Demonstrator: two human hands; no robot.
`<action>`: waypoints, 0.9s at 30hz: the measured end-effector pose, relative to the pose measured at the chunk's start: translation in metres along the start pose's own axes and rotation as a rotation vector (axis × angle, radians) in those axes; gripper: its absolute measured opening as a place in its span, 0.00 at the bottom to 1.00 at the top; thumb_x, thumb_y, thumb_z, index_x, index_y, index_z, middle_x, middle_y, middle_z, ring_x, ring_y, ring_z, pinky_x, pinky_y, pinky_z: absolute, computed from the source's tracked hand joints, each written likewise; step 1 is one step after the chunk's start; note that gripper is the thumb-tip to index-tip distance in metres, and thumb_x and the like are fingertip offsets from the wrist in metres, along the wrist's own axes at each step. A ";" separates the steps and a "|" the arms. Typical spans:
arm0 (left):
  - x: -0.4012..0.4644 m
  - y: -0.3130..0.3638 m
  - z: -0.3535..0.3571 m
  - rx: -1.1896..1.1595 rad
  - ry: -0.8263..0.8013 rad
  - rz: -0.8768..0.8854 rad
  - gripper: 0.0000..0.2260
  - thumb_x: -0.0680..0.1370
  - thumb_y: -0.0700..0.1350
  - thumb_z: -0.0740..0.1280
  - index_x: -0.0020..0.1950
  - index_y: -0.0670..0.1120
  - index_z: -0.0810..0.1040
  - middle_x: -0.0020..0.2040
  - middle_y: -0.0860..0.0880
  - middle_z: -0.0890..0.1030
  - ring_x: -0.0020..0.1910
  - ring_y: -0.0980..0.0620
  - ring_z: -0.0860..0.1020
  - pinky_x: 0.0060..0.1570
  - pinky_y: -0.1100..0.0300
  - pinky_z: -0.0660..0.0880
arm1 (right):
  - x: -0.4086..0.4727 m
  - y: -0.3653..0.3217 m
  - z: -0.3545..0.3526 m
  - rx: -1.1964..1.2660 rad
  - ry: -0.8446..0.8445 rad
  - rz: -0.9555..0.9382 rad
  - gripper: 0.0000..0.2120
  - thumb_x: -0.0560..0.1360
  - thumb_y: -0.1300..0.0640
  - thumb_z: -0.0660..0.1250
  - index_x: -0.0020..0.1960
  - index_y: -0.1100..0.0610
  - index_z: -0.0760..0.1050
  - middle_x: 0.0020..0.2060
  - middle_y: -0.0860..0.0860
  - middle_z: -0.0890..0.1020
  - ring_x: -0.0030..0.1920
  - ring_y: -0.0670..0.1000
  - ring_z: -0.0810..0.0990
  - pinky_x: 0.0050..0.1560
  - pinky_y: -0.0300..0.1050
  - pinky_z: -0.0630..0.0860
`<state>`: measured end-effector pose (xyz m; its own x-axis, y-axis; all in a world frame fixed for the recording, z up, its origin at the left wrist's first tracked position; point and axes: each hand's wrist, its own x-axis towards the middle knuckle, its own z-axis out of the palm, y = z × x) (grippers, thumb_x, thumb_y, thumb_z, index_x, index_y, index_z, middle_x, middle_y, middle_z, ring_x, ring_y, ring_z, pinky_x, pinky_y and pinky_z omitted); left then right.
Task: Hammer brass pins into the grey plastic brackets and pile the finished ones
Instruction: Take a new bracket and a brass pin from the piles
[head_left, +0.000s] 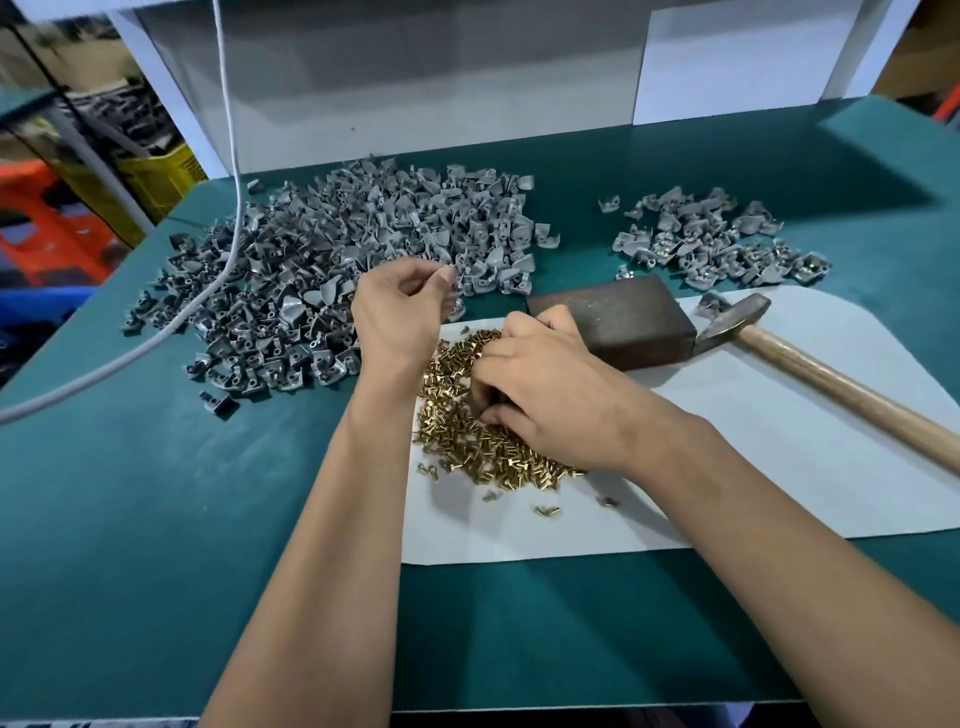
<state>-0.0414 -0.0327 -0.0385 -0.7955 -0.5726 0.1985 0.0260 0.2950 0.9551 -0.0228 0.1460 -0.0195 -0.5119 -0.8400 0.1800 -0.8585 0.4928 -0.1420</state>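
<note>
A: What's laid out on the bench (156, 519)?

B: A big heap of brackets (332, 270) far left, a smaller pile (717, 244) far right, likely the finished ones. Between them, a white sheet (779, 467) carries the dark block (618, 319), the hammer (810, 364) and the brass pins (467, 441).

A: Which step is this?

B: Picking stock, I'd judge, nothing is on the block yet. The right hand (550, 395) digs into the pins, fingers curled down; whether its grip has closed on a pin, I cannot tell. The left hand (400, 306) hovers at the near edge of the heap, its grip seemingly pinching a bracket (456, 300), mostly hidden.

A: Next?

B: Lift one pin clear, seat it in the bracket, then set both on the block just right of the hands.
</note>
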 end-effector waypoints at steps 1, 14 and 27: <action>-0.001 0.001 0.001 -0.070 -0.016 -0.025 0.08 0.79 0.39 0.73 0.42 0.49 0.84 0.36 0.48 0.85 0.37 0.49 0.85 0.44 0.54 0.84 | -0.001 0.001 0.000 -0.001 0.001 -0.004 0.05 0.82 0.47 0.63 0.52 0.45 0.77 0.50 0.39 0.78 0.56 0.45 0.65 0.58 0.46 0.57; -0.007 0.013 0.001 -0.424 -0.113 -0.262 0.06 0.76 0.34 0.73 0.49 0.43 0.85 0.44 0.46 0.86 0.43 0.52 0.79 0.46 0.62 0.79 | -0.008 0.012 0.000 0.287 0.311 0.005 0.06 0.75 0.58 0.71 0.43 0.52 0.75 0.38 0.41 0.77 0.44 0.45 0.72 0.50 0.41 0.60; -0.020 0.024 0.015 -0.523 -0.188 -0.149 0.05 0.81 0.31 0.65 0.56 0.34 0.76 0.46 0.40 0.82 0.44 0.50 0.83 0.52 0.60 0.81 | -0.010 0.023 -0.004 0.519 0.495 0.136 0.08 0.73 0.51 0.78 0.43 0.54 0.83 0.37 0.43 0.81 0.39 0.42 0.78 0.41 0.31 0.71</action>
<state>-0.0341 -0.0028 -0.0223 -0.9063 -0.4188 0.0564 0.1632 -0.2239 0.9608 -0.0377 0.1668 -0.0211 -0.6727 -0.5168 0.5295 -0.7238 0.3110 -0.6160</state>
